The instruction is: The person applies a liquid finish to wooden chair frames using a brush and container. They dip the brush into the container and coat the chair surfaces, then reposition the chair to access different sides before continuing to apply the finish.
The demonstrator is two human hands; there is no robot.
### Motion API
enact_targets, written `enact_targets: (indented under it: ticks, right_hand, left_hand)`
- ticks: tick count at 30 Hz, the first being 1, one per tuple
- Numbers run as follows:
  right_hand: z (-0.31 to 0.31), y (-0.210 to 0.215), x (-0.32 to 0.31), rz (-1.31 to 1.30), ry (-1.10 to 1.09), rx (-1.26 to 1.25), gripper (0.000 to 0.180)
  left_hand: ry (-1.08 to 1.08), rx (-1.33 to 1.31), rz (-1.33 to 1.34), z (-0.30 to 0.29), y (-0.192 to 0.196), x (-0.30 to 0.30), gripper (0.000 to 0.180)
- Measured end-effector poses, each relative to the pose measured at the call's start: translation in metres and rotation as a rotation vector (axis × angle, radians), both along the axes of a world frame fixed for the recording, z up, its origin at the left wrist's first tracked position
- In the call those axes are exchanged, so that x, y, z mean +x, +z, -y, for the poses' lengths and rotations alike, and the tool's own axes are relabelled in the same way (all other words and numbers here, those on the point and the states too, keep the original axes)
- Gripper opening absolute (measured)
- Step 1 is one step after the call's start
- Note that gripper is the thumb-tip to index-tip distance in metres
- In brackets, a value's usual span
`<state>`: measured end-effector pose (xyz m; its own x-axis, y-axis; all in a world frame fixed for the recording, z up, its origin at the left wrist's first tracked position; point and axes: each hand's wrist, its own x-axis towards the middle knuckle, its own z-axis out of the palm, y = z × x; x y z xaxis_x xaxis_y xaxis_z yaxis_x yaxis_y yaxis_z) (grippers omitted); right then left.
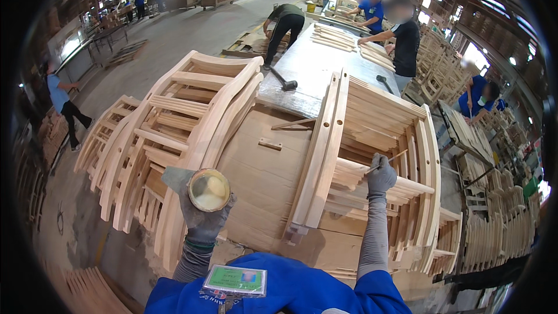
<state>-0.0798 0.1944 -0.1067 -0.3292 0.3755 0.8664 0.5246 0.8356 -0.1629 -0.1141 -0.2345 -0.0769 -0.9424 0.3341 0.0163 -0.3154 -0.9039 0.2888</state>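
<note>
My gloved left hand point(210, 224) is wrapped round a small round pot point(207, 210). Inside it lies a pale, creamy substance point(215, 186). Beside the pot juts a flat grey-green piece point(176, 177), which I cannot identify. At the right, my gloved right hand point(382, 177) pinches a thin stick point(397, 158) that points up and to the right. That hand is over a stack of light wooden chair-back frames point(383, 107), near their crossbars. Another stack of curved wooden frames point(200, 99) stands to the left of the pot.
Brown cardboard point(250, 163) covers the surface between the stacks, with a small wood block point(270, 145) on it. Beyond, a silvery table point(308, 64) bears a black mallet point(285, 79), another mallet point(384, 84) and wooden slats point(334, 38). Several people work around it.
</note>
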Motion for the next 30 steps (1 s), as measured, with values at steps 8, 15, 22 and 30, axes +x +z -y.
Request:
enact_targets:
  ticks: [8,15,22,30]
  right_hand:
    - [0.0,0.0,-0.002,-0.011,0.004,0.006,0.022]
    - [0.0,0.001,0.002,0.006,0.01,0.004,0.023]
    - [0.0,0.0,-0.001,-0.014,0.016,0.008,0.021]
    - [0.0,0.0,0.001,0.003,-0.006,0.01,0.02]
  left_hand:
    - [-0.044,0.016,-0.017,0.01,-0.008,0.0,0.057]
    - [-0.039,0.066,0.021,0.01,0.0,0.006,0.054]
    - [0.0,0.001,0.004,0.017,0.0,0.009,0.051]
    - [-0.004,0.048,0.043,0.015,0.001,0.011,0.052]
